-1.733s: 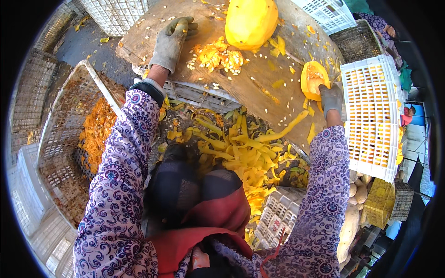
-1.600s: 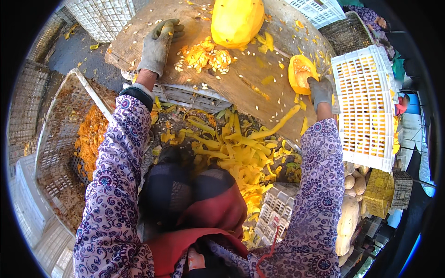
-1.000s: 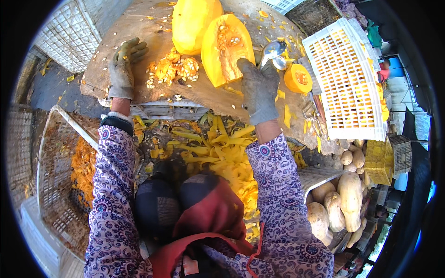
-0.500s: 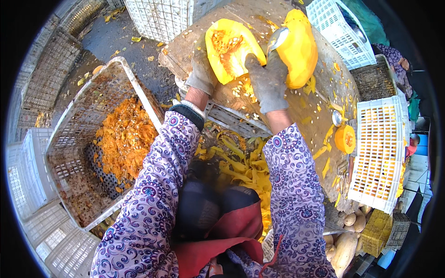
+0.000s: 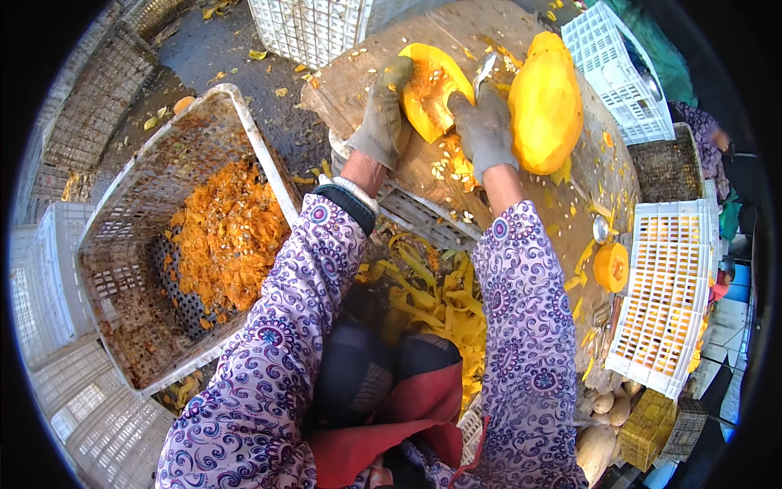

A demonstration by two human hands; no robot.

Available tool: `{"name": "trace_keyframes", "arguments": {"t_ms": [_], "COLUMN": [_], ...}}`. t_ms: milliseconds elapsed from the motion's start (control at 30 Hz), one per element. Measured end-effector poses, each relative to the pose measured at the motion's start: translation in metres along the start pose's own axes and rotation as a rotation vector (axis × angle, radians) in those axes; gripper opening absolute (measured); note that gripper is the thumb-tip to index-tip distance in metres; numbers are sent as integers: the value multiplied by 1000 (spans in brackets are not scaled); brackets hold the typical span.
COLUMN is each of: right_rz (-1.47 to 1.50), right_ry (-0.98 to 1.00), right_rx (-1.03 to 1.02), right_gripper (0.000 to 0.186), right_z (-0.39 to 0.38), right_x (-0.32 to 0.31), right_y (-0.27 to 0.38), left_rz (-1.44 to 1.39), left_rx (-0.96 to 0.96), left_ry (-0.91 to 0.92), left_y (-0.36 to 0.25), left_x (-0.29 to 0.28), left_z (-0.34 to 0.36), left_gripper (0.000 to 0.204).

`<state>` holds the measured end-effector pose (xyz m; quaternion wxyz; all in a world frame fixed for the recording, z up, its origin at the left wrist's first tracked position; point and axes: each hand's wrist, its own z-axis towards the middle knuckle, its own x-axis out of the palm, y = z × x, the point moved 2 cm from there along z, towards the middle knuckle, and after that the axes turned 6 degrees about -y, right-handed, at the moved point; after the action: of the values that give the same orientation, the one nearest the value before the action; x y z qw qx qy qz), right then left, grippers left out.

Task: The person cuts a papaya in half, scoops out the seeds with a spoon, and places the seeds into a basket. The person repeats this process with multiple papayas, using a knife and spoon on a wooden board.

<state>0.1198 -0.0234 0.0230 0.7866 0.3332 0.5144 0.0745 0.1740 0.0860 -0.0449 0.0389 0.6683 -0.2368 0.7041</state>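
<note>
A peeled, cut piece of yellow squash [image 5: 434, 90] with stringy orange flesh inside leans in the grip of my gloved left hand [image 5: 383, 114], tilted with its hollow facing right. My gloved right hand [image 5: 484, 132] is closed around a metal spoon [image 5: 486, 67], whose shiny end points up and away; the thumb reaches to the squash's cut edge. Just right of that hand lies a whole-looking peeled squash [image 5: 546, 106] on the wooden board [image 5: 562, 212]. Seeds and orange pulp [image 5: 458, 163] lie on the board below the hollow.
To the left, a dirty crate [image 5: 273, 159] holds orange pulp [image 5: 224, 236]. Yellow peelings [image 5: 444, 301] heap below the board. A round metal tool [image 5: 600, 228] and a small squash end [image 5: 611, 266] lie at the right, beside a white crate [image 5: 660, 285]. Another person's sleeve [image 5: 700, 138] shows far right.
The squash piece has turned, its hollow now facing more to the right. My right hand and the spoon now show clear of the whole squash. The whole view has shifted slightly.
</note>
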Motion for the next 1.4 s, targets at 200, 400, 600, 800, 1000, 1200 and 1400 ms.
{"name": "trace_keyframes", "arguments": {"t_ms": [200, 400, 600, 800, 1000, 1200, 1400], "right_rz": [110, 558, 901, 980, 748, 717, 1348], "right_ry": [7, -62, 151, 280, 246, 266, 452], "right_rx": [47, 63, 337, 446, 239, 288, 754], "right_gripper": [46, 29, 30, 35, 22, 11, 16], "right_z": [-13, -46, -89, -103, -94, -92, -87], "right_x": [-18, -32, -32, -17, -5, 3, 5], "right_y": [12, -1, -22, -28, -37, -46, -50], "left_rz": [-136, -1, 959, 1093, 1041, 1284, 883], "left_rx": [59, 287, 803, 343, 328, 371, 171], "left_ry": [-32, -44, 96, 90, 155, 139, 20], "left_y": [-8, -32, -36, -8, -6, 5, 19], "left_x": [-2, 18, 29, 2, -2, -1, 1], "left_z": [6, 6, -3, -3, 0, -9, -17], "left_gripper": [39, 47, 53, 34, 28, 47, 56]}}
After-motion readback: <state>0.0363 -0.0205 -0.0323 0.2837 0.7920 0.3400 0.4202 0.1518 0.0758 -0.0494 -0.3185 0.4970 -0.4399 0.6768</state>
